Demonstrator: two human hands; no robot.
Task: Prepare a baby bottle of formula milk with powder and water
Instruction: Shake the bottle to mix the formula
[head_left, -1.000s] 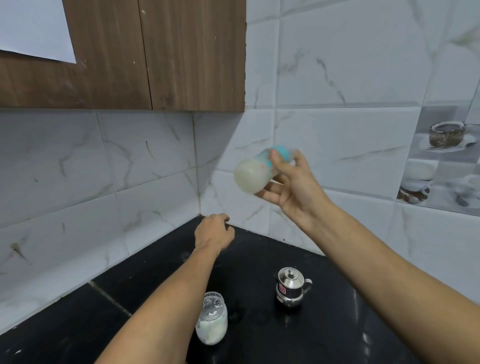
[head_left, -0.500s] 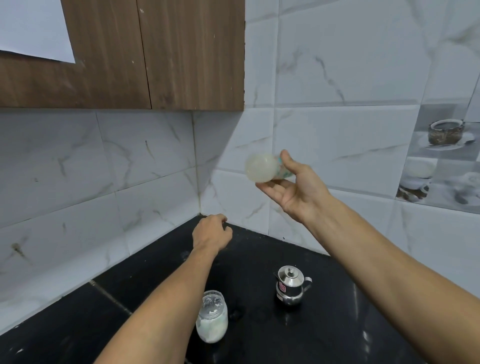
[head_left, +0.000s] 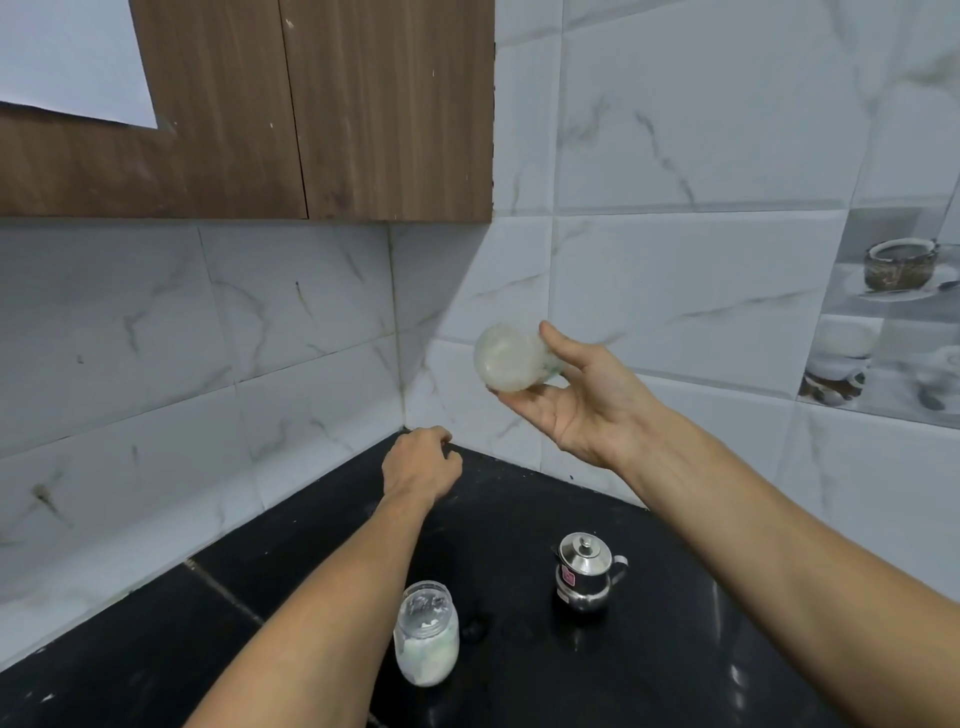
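Gripping baby bottle (head_left: 506, 364), right hand (head_left: 587, 400) raised above glossy black counter (head_left: 519, 519): thumb on top, fingers beneath. Bottle tipped sideways, round translucent base toward camera, milky inside. Left hand (head_left: 421, 462) lower, apart from bottle, fingers curled, nothing seen in them. Glass jar (head_left: 427, 634) of white powder and small shiny steel pot (head_left: 584, 574) stand below.

One head-worn wide view, facing forward and down; steel pot (head_left: 584, 574) near, low centre; wall corner (head_left: 400, 364) beyond it, cabinet (head_left: 363, 104) above.
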